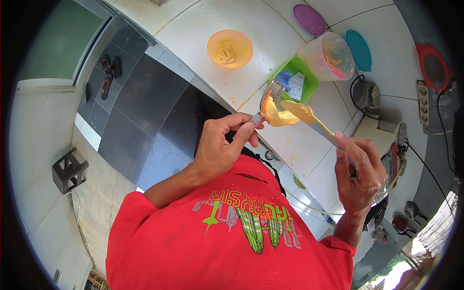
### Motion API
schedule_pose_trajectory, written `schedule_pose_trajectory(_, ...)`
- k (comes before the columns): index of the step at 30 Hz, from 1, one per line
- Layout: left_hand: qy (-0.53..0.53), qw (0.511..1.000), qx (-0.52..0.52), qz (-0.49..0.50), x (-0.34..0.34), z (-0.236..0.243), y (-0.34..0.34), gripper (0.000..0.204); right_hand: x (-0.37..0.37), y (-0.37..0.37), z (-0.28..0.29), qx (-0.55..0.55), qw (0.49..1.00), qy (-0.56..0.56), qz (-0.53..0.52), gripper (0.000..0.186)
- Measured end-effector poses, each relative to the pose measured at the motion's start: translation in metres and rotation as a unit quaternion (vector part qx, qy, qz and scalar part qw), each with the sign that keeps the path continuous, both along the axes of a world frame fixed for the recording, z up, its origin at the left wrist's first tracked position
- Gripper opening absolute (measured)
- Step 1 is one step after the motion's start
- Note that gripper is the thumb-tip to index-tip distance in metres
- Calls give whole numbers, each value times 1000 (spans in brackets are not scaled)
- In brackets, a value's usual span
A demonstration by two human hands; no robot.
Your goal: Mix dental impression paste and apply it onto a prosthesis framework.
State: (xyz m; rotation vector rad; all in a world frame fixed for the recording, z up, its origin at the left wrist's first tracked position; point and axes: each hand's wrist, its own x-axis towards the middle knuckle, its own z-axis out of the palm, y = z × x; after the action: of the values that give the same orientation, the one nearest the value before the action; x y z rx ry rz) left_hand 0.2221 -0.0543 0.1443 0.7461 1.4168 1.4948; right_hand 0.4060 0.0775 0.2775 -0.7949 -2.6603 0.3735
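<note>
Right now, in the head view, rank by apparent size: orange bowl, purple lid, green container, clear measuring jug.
1. clear measuring jug
2. orange bowl and green container: too alike to rank.
3. purple lid, though farthest away.

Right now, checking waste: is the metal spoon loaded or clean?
Loaded: yellow batter clings to the spoon, held by the left hand.

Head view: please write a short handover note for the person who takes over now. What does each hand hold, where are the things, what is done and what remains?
Left hand: grip shut on the spoon, loaded with yellow-orange batter.
Right hand: grip shut on the knife, its batter-coated blade touching the spoon.
On the white counter: orange bowl with batter traces, clear measuring jug smeared with batter, green container.
Done: batter is on spoon and blade.
Left: it has not yet come off the spoon.
</note>
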Motion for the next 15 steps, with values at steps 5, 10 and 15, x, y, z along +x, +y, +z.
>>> schedule_pose_trajectory(5, 14, 1000, 6, 1, 0, 0, -2, 20, -4, -3, 3, -16, 1000, -16, 8, 35)
schedule_pose_trajectory(10, 12, 999, -27, -29, -4, 5, -2, 24, -1, -1, -1, -3, 999, -14, 46, 39)
schedule_pose_trajectory(15, 0, 1000, 4, 4, -2, 4, -1, 20, 3, -3, 4, 13, 999, -2, 49, 40)
